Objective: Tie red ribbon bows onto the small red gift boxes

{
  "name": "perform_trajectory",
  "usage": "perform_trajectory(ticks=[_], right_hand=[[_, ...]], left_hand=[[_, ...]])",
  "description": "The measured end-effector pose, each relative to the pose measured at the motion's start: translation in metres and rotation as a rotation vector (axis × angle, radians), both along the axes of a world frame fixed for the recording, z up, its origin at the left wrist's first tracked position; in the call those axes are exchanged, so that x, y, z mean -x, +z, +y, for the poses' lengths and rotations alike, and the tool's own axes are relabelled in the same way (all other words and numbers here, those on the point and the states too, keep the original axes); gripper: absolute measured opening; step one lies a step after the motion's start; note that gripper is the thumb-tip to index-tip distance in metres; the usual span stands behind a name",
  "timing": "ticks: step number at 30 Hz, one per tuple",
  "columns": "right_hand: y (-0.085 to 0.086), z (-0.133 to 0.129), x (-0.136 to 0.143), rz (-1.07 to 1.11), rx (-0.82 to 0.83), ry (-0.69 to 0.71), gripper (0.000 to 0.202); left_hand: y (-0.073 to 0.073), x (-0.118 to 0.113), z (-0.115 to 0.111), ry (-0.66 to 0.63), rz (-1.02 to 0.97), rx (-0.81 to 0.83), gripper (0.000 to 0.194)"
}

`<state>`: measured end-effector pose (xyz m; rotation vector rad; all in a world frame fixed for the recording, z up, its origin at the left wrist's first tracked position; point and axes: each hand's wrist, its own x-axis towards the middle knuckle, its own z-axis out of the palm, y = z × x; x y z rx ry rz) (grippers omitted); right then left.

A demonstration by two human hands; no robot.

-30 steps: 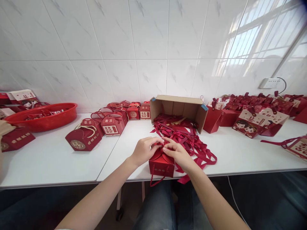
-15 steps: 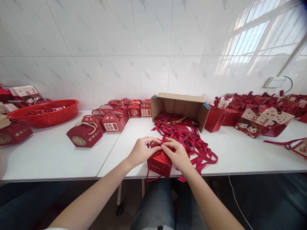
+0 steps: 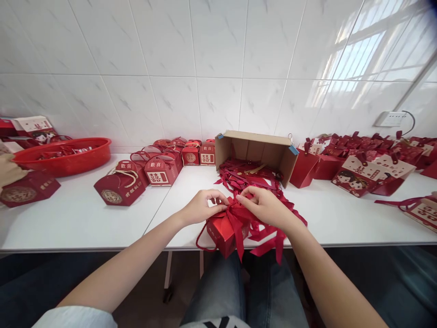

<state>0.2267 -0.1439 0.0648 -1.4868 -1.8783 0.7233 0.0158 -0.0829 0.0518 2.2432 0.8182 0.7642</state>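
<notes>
A small red gift box (image 3: 222, 231) sits at the table's front edge, one corner toward me, with a twisted red cord handle (image 3: 201, 241) hanging at its left. Across its top lies a red ribbon (image 3: 235, 223), knotted in the middle, its tails draping down the front. My left hand (image 3: 206, 206) pinches the ribbon at the left of the knot. From the right, my right hand (image 3: 264, 205) pinches the ribbon close to the knot, fingertips together. Behind the box, a heap of loose red ribbons (image 3: 252, 175) spills from an open cardboard box (image 3: 256, 137).
Several finished-looking red boxes (image 3: 164, 171) stand at the back left, with another red box (image 3: 124, 182) before them. A red basin (image 3: 68, 164) holds small packets. Another person's hand (image 3: 10, 171) touches a box at far left. Many red bags (image 3: 355, 175) fill the right.
The gift box has turned, and ribbon tails now hang over its front. My hands have moved slightly apart. At far left, the other person's box has shifted right.
</notes>
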Motion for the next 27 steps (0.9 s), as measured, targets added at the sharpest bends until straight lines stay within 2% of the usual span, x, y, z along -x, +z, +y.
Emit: perform_trajectory(ticks=[3,8,10,14,18,21,27], right_hand=[[-0.003,0.01,0.003,-0.038,-0.053,0.022,0.041],[-0.013,0.021,0.006,0.168,-0.078,0.2,0.021],[-0.014,0.02,0.005,0.175,-0.14,0.261,0.018],[-0.013,0.013,0.004,-0.09,-0.339,0.368,0.037],[-0.016,0.011,0.002,-0.352,-0.414,0.409,0.052],[-0.02,0.012,0.001,-0.392,-0.426,0.425,0.055],[-0.028,0.012,0.002,-0.329,-0.422,0.426,0.055]], left_hand=[[0.006,0.0,0.001,-0.068,0.026,-0.002,0.012],[0.015,0.002,0.001,-0.115,0.085,-0.023,0.013],[0.018,0.005,0.001,-0.105,0.095,-0.015,0.015],[0.02,0.013,0.003,-0.104,0.145,-0.014,0.019],[0.022,0.02,0.005,-0.1,0.23,-0.028,0.016],[0.023,0.022,0.005,-0.101,0.256,-0.029,0.014],[0.02,0.019,0.002,-0.144,0.314,-0.031,0.012]])
